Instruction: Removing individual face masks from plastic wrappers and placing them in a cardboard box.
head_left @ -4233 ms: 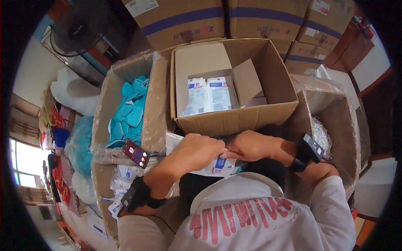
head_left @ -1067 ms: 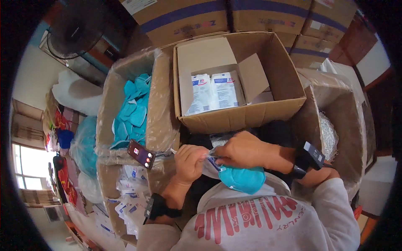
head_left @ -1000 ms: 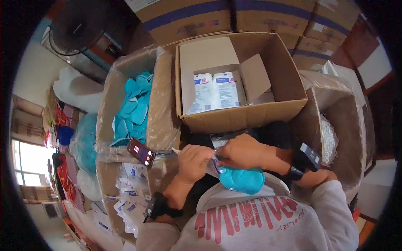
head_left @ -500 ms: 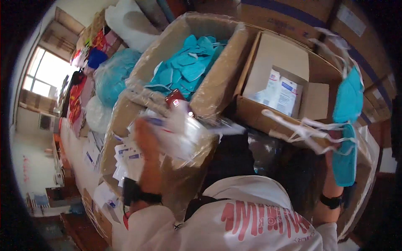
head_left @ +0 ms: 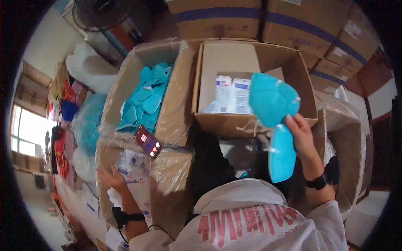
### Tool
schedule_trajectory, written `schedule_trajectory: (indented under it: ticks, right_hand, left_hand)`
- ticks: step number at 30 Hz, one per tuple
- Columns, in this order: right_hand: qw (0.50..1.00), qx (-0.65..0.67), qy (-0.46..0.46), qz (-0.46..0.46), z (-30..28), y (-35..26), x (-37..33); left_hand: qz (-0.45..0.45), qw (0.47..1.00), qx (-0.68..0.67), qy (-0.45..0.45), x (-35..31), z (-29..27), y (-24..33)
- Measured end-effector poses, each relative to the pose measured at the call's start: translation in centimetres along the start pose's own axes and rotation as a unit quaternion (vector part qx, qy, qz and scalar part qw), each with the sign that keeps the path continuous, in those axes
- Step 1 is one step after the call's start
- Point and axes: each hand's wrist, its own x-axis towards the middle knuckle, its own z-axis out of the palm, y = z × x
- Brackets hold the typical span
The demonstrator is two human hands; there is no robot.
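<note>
Two teal cup-shaped face masks with white straps hang from my right hand. The upper face mask is pinched at its lower edge, and the lower face mask dangles beneath it. Fingers spread, my left hand is at the left wall of the near-left carton, beside white printed packets. It holds nothing that I can see. Beyond the right hand, a large carton contains a smaller box with upright white packets.
A heap of teal masks fills a plastic-lined carton at far left. A lit phone lies on that carton's near edge. Bagged teal items stand further left. Stacked cartons line the back; an opened carton stands at right.
My left hand has moved down and left, away from a blurred white packet. My right hand has brought the masks inward to the left. The whole view has shifted.
</note>
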Motion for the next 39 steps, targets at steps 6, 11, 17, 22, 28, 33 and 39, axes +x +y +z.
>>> schedule_trajectory:
  ticks: [6, 11, 17, 22, 28, 33, 39]
  right_hand:
    - [0.996, 0.03, -0.087, 0.016, 2.2, 0.4, -1.7]
    - [0.987, 0.048, -0.152, 0.033, 1.9, 1.8, -3.3]
    - [0.947, 0.21, 0.241, 0.015, -5.2, 3.3, -2.5]
    - [0.942, 0.151, 0.3, -0.002, -5.9, 2.6, -2.6]
    - [0.993, -0.07, 0.067, -0.065, 2.4, 3.8, -3.6]
    - [0.988, -0.111, -0.005, -0.111, 4.5, 5.2, -4.7]
    - [0.984, -0.132, -0.036, -0.118, 4.8, 5.9, -5.4]
  left_hand:
    - [-0.031, 0.417, -0.708, -0.569, 1.1, -8.5, 26.6]
    - [-0.203, 0.237, -0.761, -0.569, -2.1, -13.6, 37.8]
    - [-0.27, 0.328, -0.771, -0.475, -1.1, -12.6, 37.1]
    - [-0.33, 0.329, -0.715, -0.52, -2.4, -12.7, 35.4]
    - [-0.351, 0.236, -0.707, -0.566, -3.4, -14.5, 36.1]
    - [-0.357, 0.207, -0.72, -0.557, -3.5, -14.7, 36.0]
    - [-0.335, 0.25, -0.708, -0.569, -4.0, -15.0, 35.8]
